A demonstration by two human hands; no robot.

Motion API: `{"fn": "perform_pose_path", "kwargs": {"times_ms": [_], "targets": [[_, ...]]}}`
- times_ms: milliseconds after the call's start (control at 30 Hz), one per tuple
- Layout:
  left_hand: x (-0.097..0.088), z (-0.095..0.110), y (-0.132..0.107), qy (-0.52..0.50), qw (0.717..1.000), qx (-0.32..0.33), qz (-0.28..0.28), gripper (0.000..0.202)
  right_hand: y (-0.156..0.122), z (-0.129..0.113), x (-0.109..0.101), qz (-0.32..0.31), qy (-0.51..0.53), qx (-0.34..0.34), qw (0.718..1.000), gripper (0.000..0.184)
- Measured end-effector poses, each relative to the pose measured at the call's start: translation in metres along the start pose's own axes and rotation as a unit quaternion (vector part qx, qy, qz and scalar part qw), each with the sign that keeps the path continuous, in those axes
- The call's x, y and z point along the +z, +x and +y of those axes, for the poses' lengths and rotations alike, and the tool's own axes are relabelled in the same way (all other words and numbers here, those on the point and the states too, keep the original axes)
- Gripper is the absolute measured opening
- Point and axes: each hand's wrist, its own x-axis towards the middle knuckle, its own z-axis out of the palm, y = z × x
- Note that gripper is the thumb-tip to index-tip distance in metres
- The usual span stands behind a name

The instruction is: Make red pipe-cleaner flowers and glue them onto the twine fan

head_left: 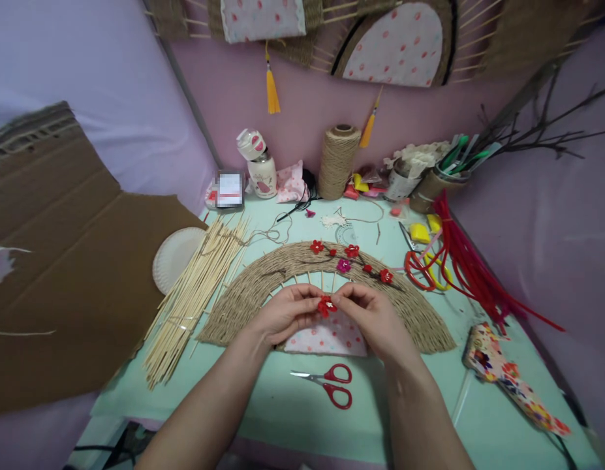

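Note:
Between my two hands is a small red flower [326, 305] with a pale centre. The fingertips of my left hand [295, 310] pinch its left side. My right hand [368, 313] pinches the upper right edge with thumb and forefinger. Both hands are above a fan-shaped piece wound with brown twine [243, 303], lying flat on the table. Its lower middle is covered by white cloth with red dots [326, 338]. Red and magenta flowers [352, 251] sit on dark stems along the twine band. Red-handled scissors [331, 385] lie just in front of the fan.
Left are a bundle of thin sticks [185, 313], a white paper plate [177, 258] and a large cardboard sheet [87, 281]. Behind stand a twine spool [339, 160] and a white bottle [262, 175]. Right are red pipe cleaners [459, 267], yellow-handled scissors [442, 271] and a flower-patterned glue gun [512, 375].

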Motion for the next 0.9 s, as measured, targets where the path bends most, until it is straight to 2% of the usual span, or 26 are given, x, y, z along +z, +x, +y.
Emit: {"fn": "perform_pose_path", "kwargs": {"times_ms": [133, 400, 533, 900], "targets": [[0.000, -0.004, 0.002, -0.059, 0.998, -0.025, 0.010, 0.022, 0.000, 0.001, 0.003, 0.000, -0.010, -0.002, 1.000, 0.020], [0.002, -0.005, 0.003, -0.036, 0.999, -0.020, 0.014, 0.022, 0.002, 0.004, 0.004, 0.018, -0.041, -0.002, 0.999, 0.019], [0.002, -0.003, 0.003, -0.038, 0.999, -0.028, 0.022, 0.021, 0.003, 0.006, 0.000, 0.013, -0.062, -0.030, 0.998, 0.022], [0.002, 0.000, -0.003, 0.069, 0.995, -0.069, -0.015, 0.023, 0.001, 0.004, -0.006, -0.100, -0.124, -0.095, 0.983, 0.022]]}}
